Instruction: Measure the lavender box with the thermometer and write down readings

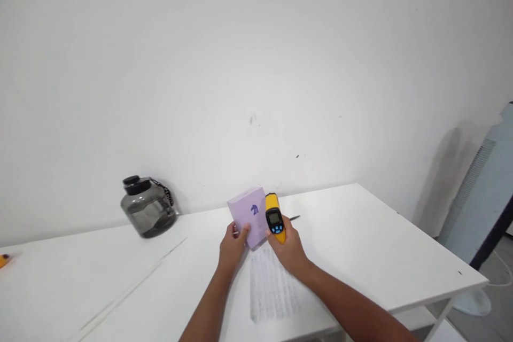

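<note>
My left hand [233,243] grips a lilac box [246,216] by its lower left side, thumb on the front face. A dark blue horse-head mark shows on that face, and the box is tilted above the table. In my right hand [292,246] is a yellow and black infrared thermometer [274,216], its small screen and blue buttons turned toward me. The thermometer stands right beside the box's right edge and overlaps it from here; whether they touch I cannot tell. Below both hands lies a printed sheet of paper [274,294]. A dark pen [295,218] pokes out behind my right hand.
A grey see-through jug [146,208] with a black lid and strap stands at the back left, by the wall. An orange object [4,260] is cut off at the left edge. The white table [380,240] ends at the right, where a pale tower-like appliance [476,197] stands on the floor.
</note>
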Demonstrator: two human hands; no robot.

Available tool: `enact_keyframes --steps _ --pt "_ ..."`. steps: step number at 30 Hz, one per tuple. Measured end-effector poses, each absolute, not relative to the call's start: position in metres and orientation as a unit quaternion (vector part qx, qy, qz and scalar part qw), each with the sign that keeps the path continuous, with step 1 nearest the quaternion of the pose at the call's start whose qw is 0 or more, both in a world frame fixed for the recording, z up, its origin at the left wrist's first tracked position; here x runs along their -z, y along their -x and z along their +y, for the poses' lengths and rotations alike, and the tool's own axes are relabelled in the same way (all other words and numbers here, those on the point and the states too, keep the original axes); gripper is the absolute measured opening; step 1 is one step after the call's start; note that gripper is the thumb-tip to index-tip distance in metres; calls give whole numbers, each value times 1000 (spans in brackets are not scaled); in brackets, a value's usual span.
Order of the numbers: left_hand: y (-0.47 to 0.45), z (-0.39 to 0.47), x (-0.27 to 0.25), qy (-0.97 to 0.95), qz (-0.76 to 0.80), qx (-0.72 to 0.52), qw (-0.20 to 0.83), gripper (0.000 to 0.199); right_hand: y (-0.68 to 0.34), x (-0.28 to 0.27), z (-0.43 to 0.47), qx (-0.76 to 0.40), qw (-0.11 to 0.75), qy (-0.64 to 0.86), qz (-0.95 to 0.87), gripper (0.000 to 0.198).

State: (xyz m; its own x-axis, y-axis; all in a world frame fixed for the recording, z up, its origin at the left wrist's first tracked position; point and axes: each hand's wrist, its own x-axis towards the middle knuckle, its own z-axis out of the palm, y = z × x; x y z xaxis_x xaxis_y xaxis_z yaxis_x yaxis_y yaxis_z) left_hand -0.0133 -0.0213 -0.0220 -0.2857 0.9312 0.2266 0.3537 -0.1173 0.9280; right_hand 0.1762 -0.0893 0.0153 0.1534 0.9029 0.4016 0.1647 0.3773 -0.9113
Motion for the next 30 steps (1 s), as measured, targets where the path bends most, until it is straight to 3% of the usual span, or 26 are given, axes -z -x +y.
enact_keyframes --steps 11,30 --pt "15 -19 23 -538 604 -498 312 76 -177 -15 -90 -315 589 471 -576 40" --pt "12 -23 19 -537 606 -501 304 68 -177 -17 -92 -318 584 462 -587 39"
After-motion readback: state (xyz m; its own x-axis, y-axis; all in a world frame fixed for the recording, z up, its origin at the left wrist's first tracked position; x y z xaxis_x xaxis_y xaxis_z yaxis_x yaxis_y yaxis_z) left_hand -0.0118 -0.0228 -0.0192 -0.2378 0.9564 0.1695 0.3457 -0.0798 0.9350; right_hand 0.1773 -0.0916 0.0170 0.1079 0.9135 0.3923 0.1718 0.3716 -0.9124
